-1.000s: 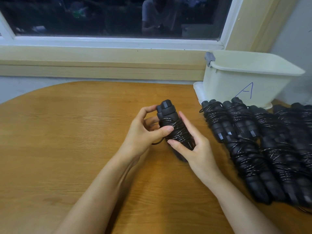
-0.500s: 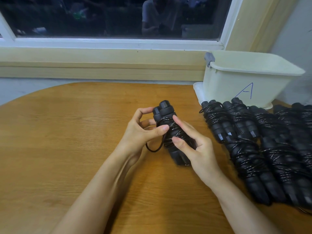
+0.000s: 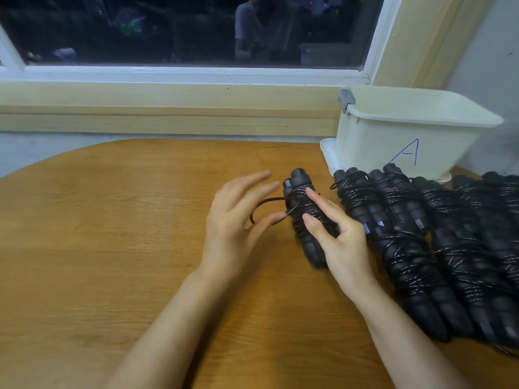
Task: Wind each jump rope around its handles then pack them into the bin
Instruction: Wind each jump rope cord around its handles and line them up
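A black jump rope (image 3: 302, 209), its cord wound around the two handles, sits mid-table. My right hand (image 3: 339, 242) grips it from the right, index finger and thumb lying over the coils and the other fingers curled beneath. A loose loop of cord (image 3: 259, 204) sticks out on the left. My left hand (image 3: 234, 220) is beside that loop with fingers spread straight; its thumb tip touches the cord where it meets the bundle. The cream bin (image 3: 404, 136), marked "A", stands at the back right; its inside is hidden.
Several wound black jump ropes (image 3: 438, 242) lie in a row on the right side of the wooden table (image 3: 112, 248), just in front of the bin. A flat white lid (image 3: 328, 153) sits under the bin. A window sill runs behind the table.
My left hand has let go of the bundle's top and spread its fingers. The loose cord loop has grown out to the left. My right hand keeps its hold.
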A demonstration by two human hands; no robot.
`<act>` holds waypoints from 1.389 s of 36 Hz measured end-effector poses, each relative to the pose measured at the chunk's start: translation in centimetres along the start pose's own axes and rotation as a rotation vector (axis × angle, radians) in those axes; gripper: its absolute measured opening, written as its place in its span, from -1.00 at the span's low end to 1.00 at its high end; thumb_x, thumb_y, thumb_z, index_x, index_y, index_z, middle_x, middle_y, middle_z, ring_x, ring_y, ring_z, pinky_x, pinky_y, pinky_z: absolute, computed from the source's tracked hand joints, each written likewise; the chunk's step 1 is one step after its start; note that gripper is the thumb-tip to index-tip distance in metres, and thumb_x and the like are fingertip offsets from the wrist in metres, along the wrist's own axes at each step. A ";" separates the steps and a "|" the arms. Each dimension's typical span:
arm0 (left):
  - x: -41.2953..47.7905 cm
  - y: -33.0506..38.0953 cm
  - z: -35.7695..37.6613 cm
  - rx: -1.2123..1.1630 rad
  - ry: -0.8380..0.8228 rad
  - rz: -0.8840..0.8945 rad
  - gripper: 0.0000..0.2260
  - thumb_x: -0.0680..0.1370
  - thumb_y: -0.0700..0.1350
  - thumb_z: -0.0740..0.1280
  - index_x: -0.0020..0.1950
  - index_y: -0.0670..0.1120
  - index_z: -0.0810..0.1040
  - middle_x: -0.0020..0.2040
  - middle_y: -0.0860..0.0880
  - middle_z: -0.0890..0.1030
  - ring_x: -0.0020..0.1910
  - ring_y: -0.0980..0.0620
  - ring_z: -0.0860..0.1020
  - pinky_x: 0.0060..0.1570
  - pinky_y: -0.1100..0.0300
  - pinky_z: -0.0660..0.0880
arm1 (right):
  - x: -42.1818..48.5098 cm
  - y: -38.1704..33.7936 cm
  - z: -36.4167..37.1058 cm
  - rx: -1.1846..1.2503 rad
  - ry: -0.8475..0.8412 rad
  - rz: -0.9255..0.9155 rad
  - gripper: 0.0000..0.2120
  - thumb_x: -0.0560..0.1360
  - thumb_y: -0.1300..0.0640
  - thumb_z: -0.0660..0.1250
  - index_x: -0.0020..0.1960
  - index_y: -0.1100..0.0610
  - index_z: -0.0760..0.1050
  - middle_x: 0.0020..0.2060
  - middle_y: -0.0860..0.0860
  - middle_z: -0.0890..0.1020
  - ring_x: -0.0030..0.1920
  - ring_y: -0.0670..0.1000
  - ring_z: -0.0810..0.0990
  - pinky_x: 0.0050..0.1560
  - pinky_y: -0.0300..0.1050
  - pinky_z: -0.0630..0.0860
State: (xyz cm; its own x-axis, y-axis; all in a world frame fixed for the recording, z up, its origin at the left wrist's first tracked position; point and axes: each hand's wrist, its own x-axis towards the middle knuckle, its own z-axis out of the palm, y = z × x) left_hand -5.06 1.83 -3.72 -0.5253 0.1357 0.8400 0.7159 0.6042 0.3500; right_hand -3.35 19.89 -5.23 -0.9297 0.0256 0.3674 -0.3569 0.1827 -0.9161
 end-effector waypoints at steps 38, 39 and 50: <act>1.4 2.2 -0.3 -1.052 0.101 -1.231 -0.78 0.55 -0.24 0.37 -0.27 -0.18 0.41 -0.28 -0.11 0.67 -0.31 0.07 0.67 -0.30 0.24 0.61 | 0.0 -1.1 0.0 0.088 -0.178 0.049 -0.57 0.58 0.08 0.29 0.42 -0.14 0.39 0.35 -0.19 0.51 0.39 -0.21 0.42 0.38 -0.25 0.37; 1.3 2.3 -0.2 -1.030 0.117 -1.214 -0.73 0.55 -0.26 0.36 -0.30 -0.16 0.37 -0.30 -0.11 0.64 -0.35 0.08 0.65 -0.29 0.23 0.62 | 0.0 -0.6 0.1 -0.005 -0.151 0.001 -0.57 0.60 0.13 0.29 0.44 -0.11 0.38 0.35 -0.22 0.48 0.39 -0.22 0.41 0.39 -0.27 0.34; 0.4 3.1 0.9 -0.825 0.119 -1.104 -0.68 0.53 -0.15 0.43 -0.32 -0.15 0.35 -0.16 -0.20 0.51 -0.12 -0.09 0.54 -0.07 0.06 0.58 | -1.8 -0.8 2.9 -0.727 0.064 -0.197 -0.08 0.30 -0.26 0.49 0.52 -0.13 0.12 0.54 -0.12 0.21 0.36 0.02 0.47 -0.05 -0.04 0.59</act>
State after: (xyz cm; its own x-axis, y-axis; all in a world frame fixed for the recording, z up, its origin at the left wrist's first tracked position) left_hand -3.44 4.47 -2.67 -0.9803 -0.1968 -0.0147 0.0433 -0.2874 0.9568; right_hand -1.62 16.84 -5.60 -0.8397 -0.0217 0.5426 -0.3459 0.7917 -0.5035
